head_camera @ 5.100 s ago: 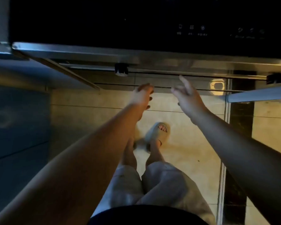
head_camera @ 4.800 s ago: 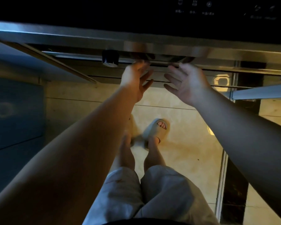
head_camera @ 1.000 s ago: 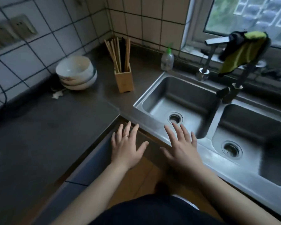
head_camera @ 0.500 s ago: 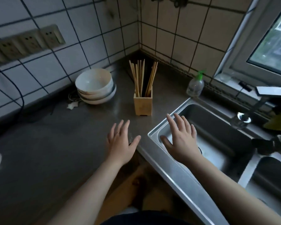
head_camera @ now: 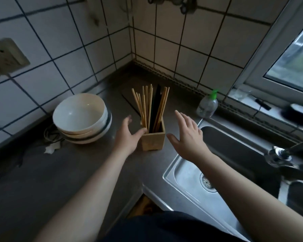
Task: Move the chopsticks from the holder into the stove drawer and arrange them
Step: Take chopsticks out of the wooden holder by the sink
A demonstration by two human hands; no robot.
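Observation:
A square wooden holder (head_camera: 153,140) stands on the dark countertop in the tiled corner. Several light wooden chopsticks (head_camera: 144,106) stick up out of it, together with a few dark ones (head_camera: 155,105). My left hand (head_camera: 129,137) is at the holder's left side, fingers spread, its thumb touching the holder's upper left edge. My right hand (head_camera: 187,137) hovers just right of the holder with straight, spread fingers and holds nothing. The stove drawer is out of view.
A stack of white bowls (head_camera: 81,119) sits left of the holder, with a cable and a scrap of paper (head_camera: 50,148) beside it. A soap bottle (head_camera: 207,107) stands near the steel sink (head_camera: 217,172). A faucet (head_camera: 280,154) is at the right.
Both hands have reached forward across the counter to either side of the holder. Earlier they were down at the stove drawer, then rose to the counter edge.

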